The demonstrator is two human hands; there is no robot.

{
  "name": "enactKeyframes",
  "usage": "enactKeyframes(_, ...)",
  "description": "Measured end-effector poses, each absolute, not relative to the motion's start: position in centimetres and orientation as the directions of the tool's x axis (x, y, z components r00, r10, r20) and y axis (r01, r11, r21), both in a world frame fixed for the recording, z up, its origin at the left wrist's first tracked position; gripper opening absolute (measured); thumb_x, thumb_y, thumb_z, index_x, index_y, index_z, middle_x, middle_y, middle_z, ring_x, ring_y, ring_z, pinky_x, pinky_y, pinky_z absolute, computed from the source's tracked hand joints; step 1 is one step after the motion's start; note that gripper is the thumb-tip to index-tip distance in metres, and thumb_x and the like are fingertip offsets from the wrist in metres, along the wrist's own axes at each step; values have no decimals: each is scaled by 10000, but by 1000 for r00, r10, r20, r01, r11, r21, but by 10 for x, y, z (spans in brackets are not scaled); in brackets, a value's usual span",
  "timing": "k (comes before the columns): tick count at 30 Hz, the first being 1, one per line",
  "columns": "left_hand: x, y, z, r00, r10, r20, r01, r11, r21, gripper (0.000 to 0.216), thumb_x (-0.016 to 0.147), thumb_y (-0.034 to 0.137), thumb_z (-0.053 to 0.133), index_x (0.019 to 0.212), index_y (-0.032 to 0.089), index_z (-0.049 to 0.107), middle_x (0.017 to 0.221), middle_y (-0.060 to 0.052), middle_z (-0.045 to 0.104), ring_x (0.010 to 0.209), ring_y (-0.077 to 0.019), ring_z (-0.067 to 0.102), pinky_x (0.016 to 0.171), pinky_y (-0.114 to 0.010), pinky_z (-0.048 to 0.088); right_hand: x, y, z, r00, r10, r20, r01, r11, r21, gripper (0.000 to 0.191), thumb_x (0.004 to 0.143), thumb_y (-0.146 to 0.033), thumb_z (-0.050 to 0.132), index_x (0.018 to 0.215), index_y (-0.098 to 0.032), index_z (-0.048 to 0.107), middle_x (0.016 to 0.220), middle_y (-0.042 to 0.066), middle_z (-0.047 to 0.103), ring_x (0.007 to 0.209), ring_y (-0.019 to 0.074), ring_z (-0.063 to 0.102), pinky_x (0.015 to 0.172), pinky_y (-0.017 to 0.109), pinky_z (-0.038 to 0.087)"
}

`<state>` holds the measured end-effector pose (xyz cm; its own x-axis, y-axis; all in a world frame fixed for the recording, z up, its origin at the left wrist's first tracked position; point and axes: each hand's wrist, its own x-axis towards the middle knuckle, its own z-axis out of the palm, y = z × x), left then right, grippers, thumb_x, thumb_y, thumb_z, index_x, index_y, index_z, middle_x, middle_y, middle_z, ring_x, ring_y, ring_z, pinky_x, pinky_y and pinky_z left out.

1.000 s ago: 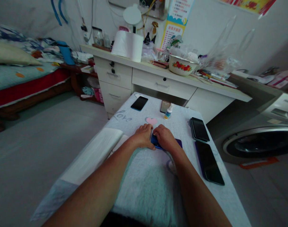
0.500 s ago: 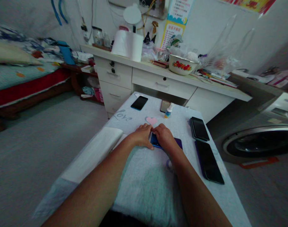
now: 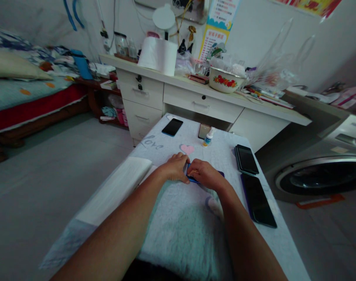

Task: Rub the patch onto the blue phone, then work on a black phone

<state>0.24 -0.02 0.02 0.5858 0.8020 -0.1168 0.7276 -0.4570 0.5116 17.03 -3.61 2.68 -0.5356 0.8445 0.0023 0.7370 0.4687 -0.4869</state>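
Status: I judge the work to be mid-step. My left hand and right hand both lie curled over the blue phone, pinning it to the white cloth; it is mostly hidden beneath them.

Count:
- Phones: five. One under my hands, two just right of my right hand (), two beyond my fingertips ().
- Small bottle: one, beyond my right hand.
- Pink heart: one, just past my fingertips.

I cannot tell whether the other four phones are finished.
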Motion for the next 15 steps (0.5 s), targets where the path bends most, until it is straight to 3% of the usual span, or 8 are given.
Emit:
enactKeyframes(7,2,0,0,583,804,-114,728,-455,513,741,505,428,801,1148,222,495,1169,-64,475,1121,-277,456,929,-352,417,175,-39,29,-542,840,-40,714,434,-550,175,754,-47,587,791,-170,706,831,19,602,768,111,559,726,211,406)
enactKeyframes(15,3,-1,2,585,801,-127,736,-458,499,702,520,418,791,1121,215,489,1170,-68,478,1126,-281,453,942,-364,413,171,-35,18,-469,878,94,765,458,-453,204,805,-48,534,807,-154,708,852,38,580,759,112,538,761,226,401)
